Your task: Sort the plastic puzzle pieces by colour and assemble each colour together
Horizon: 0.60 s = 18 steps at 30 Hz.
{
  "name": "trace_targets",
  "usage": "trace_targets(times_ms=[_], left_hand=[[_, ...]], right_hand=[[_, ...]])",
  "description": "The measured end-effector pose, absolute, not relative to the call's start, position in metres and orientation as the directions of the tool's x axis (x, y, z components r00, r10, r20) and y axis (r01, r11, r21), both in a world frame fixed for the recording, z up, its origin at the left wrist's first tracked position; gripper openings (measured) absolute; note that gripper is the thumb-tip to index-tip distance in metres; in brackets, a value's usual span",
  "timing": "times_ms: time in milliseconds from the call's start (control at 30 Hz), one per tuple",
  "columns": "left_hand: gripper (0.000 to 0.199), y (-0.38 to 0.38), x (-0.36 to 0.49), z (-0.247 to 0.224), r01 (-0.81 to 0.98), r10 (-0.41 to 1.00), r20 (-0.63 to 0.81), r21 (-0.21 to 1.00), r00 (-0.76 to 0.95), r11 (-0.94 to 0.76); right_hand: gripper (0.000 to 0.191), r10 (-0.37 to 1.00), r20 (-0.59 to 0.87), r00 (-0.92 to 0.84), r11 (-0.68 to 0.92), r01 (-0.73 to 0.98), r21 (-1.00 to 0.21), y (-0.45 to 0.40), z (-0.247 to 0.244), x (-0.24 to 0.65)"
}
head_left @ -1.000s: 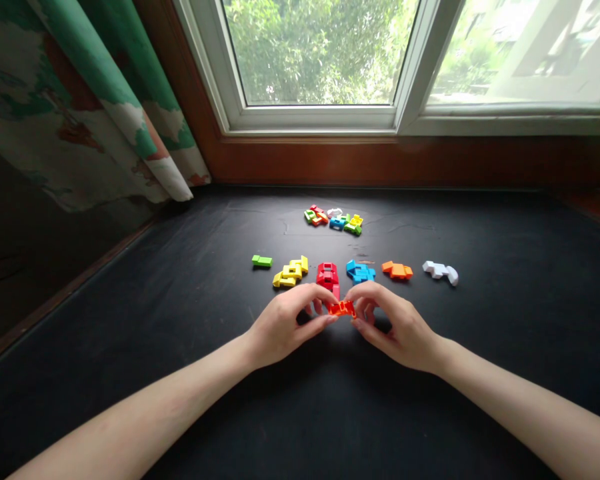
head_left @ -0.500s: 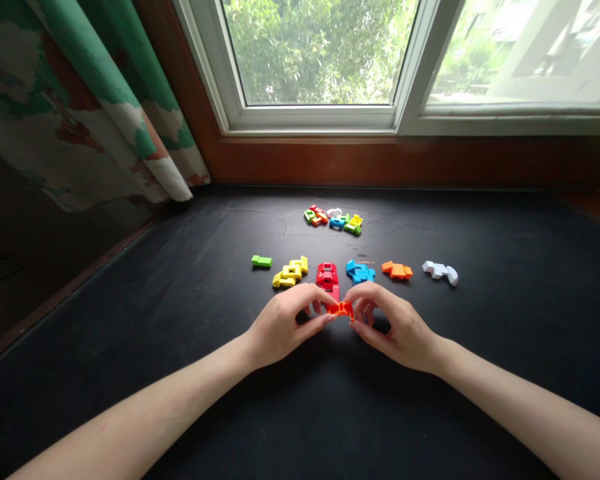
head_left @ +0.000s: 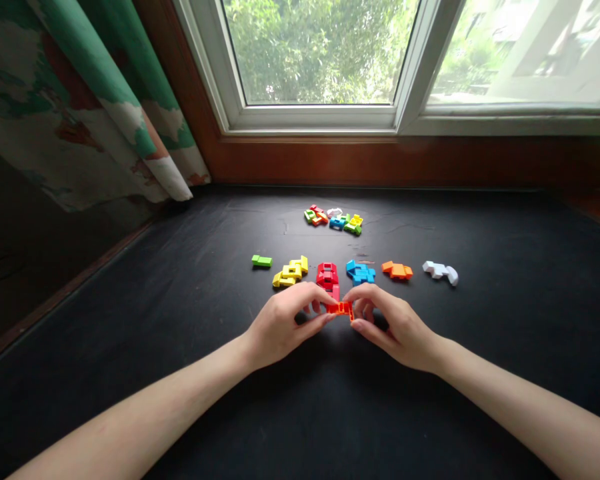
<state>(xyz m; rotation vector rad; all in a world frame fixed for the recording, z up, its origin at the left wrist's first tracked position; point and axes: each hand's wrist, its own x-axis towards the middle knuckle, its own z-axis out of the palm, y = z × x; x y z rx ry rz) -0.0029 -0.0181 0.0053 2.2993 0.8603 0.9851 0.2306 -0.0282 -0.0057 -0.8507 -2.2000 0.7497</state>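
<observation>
An orange plastic piece (head_left: 342,308) is held between both hands near the middle of the black table (head_left: 300,413). My left hand (head_left: 289,320) pinches its left end with thumb and fingers. At its right end, my right hand (head_left: 396,328) grips it between thumb and index finger. Just beyond the held piece lie red pieces (head_left: 327,275), partly hidden by my fingers. Yellow pieces (head_left: 291,272) are to their left, blue pieces (head_left: 361,272) to their right.
Farther left is a green piece (head_left: 261,261); to the right lie orange pieces (head_left: 397,270) and white pieces (head_left: 440,271). A mixed-colour cluster (head_left: 337,223) sits farther back. Behind the table are a window (head_left: 310,123) and, at left, a curtain (head_left: 145,133).
The orange piece has tilted slightly between my fingers, showing its openings differently. Both hands have otherwise barely moved.
</observation>
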Motion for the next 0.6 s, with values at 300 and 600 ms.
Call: trace_targets(times_ms=[300,600], left_hand=[[0.012,-0.0181,-0.0025,0.0067,0.341,0.705,0.444,0.651,0.553,-0.678],[0.013,-0.0174,-0.0039,0.0064,0.335,0.696,0.449,0.646,0.56,-0.686]], right_hand=[[0.021,0.731,0.369,-0.574,0.631,0.361,-0.687,-0.0287,-0.0047,0.231],[0.021,0.731,0.365,-0.576,0.631,0.367,-0.684,-0.0292,-0.0044,0.2301]])
